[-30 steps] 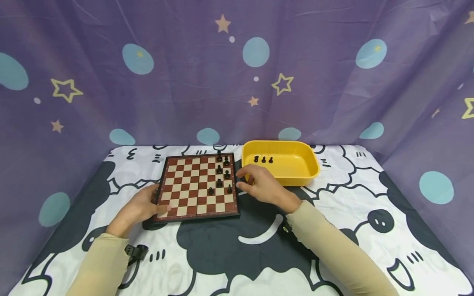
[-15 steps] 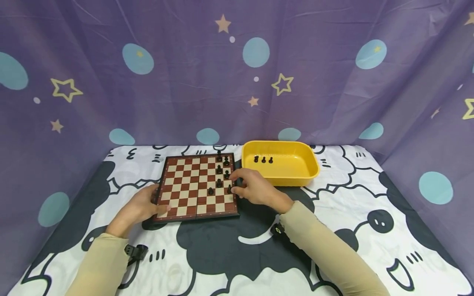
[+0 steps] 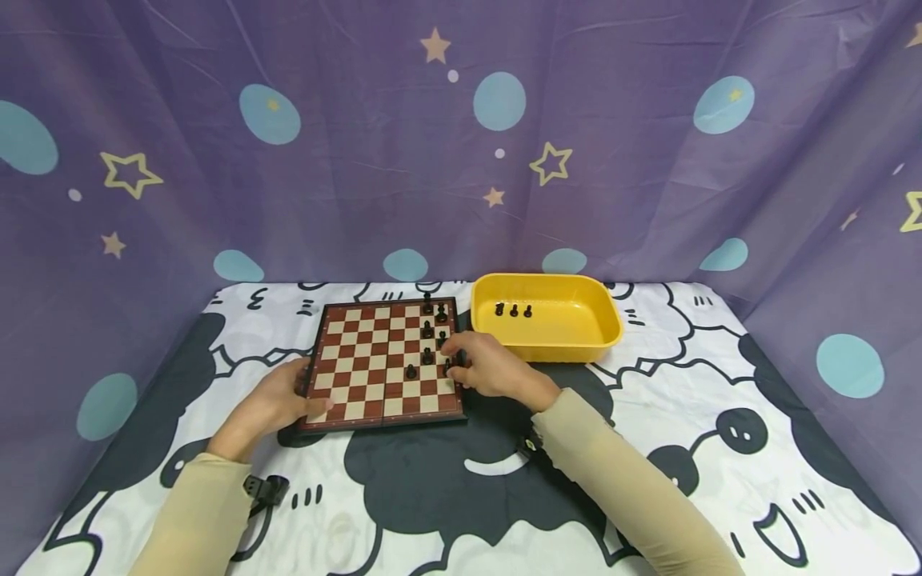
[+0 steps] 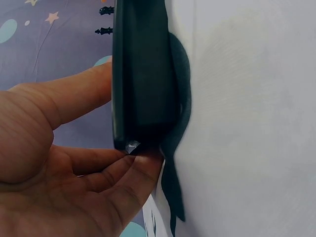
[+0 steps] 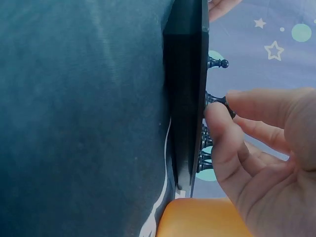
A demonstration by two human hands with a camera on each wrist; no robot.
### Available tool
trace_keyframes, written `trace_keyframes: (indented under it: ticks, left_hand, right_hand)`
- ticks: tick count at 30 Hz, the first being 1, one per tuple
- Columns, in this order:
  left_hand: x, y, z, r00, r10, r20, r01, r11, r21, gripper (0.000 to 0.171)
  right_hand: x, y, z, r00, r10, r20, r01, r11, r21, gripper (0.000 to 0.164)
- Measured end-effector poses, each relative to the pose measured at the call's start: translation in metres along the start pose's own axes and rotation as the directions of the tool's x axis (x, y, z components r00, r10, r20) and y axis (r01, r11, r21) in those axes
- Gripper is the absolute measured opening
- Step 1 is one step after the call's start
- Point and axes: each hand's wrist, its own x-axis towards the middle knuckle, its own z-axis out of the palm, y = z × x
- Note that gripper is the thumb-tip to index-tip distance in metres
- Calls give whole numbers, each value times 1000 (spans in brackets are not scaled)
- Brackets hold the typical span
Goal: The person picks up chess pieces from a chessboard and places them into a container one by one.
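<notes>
A red-and-white chessboard [image 3: 350,380] with a dark rim lies on the cloth, and several black chess pieces [image 3: 427,330] stand on its right half. My left hand [image 3: 271,400] grips the board's near left corner, thumb on top and fingers below; the left wrist view shows this hand [image 4: 89,158] from the side. At the board's right edge, my right hand [image 3: 497,366] pinches a black chess piece [image 3: 446,366] between thumb and forefinger. Close up in the right wrist view, the thumb of that hand [image 5: 261,143] hides part of the piece, so its kind is unclear.
Behind my right hand stands a yellow tray [image 3: 608,320] with a few small black chess pieces [image 3: 514,310] inside, at its left. A black-and-white patterned cloth [image 3: 432,496] covers the table. A purple curtain [image 3: 360,200] hangs behind.
My right hand has moved left from beside the yellow tray to the board's right edge, its fingertips closing on a black chess piece there. The left hand keeps its hold on the board.
</notes>
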Motion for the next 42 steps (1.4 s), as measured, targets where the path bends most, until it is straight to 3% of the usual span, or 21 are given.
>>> trace_keyframes:
  ticks: [18,36,42]
  left_hand:
    - [0,0,0,1000,2,-4,-2,1000,-1,88]
    - [0,1,-1,1000,-11,-1,11,1000,-4,91]
    - [-2,2,-1,1000,-11,1,11,1000,-10,90]
  right_hand:
    - [5,2,5,998,50,25,-51,998,38,28]
    - [8,4,8,1000,4,-3,-4,998,-70,6]
    - [7,4,6,1000,-18,-5,18,998,-53,11]
